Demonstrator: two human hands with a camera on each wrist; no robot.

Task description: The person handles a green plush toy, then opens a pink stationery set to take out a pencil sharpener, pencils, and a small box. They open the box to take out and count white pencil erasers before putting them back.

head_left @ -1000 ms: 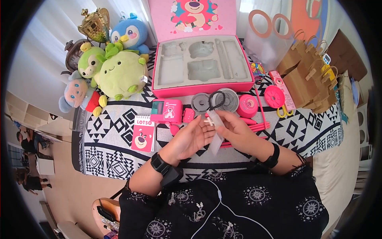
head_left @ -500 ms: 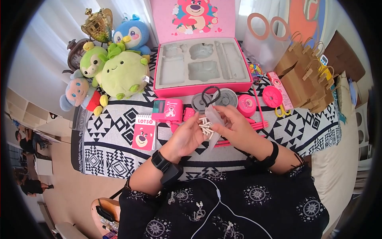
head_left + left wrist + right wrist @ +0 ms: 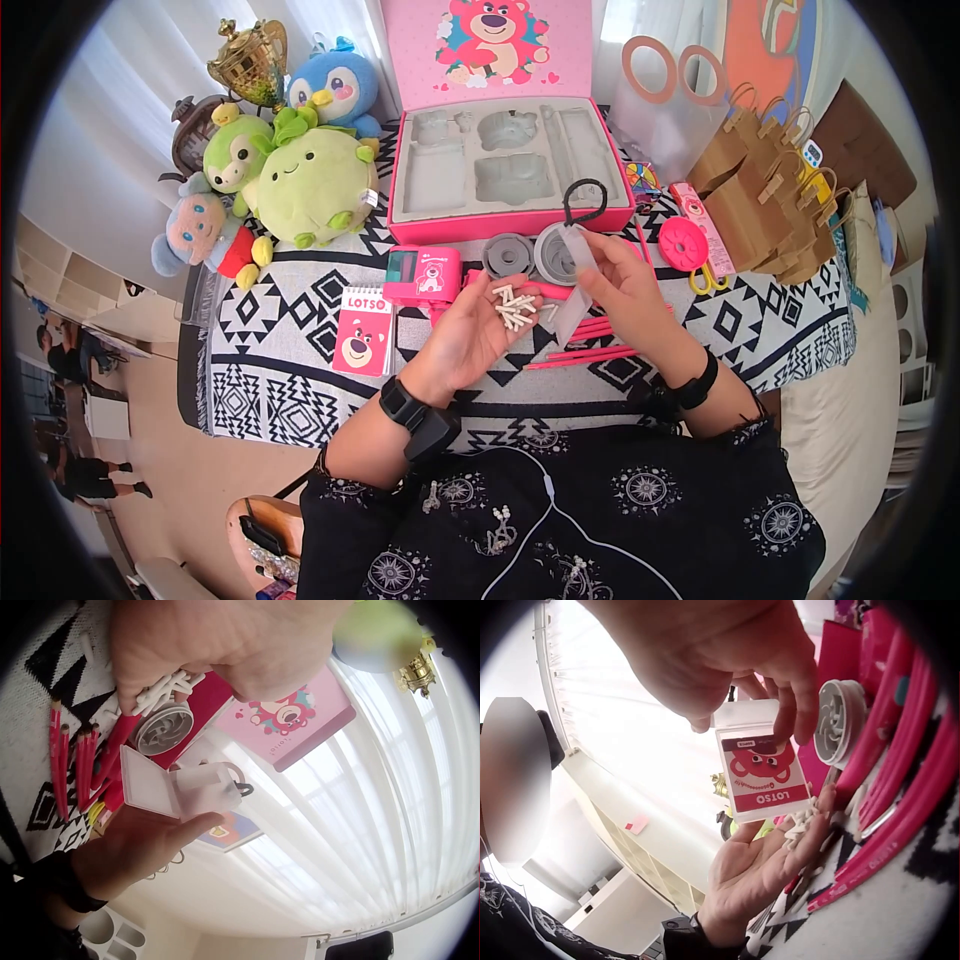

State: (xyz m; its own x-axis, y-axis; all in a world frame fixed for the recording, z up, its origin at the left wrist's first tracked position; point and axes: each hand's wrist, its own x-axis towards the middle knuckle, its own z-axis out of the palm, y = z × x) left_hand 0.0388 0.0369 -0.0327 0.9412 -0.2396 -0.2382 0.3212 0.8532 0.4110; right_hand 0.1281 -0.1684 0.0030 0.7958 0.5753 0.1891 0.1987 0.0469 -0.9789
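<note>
In the head view the left hand [image 3: 475,335] lies palm up, fingers slightly bent, with a pile of small white sticks [image 3: 515,308] on the palm and fingers. To its right, the right hand [image 3: 632,300] pinches a small translucent case [image 3: 572,312] with a black loop [image 3: 585,202] above it. The right wrist view shows a pink bear label [image 3: 765,774] with LOTSO lettering on the case. An opened flap [image 3: 150,780] shows in the left wrist view. One white stick lies apart on the cloth [image 3: 549,311].
Behind the hands stands an open pink box [image 3: 510,232] with a grey moulded insert. Around them lie a notebook [image 3: 362,340], a pink sharpener [image 3: 422,277], grey round containers [image 3: 508,256] and pink pencils [image 3: 590,354]. Plush toys [image 3: 315,185] sit left, paper bags [image 3: 750,180] right.
The right hand and the case have moved right, away from the left palm. More white sticks lie in the left hand than a second ago, and the palm is in fuller view.
</note>
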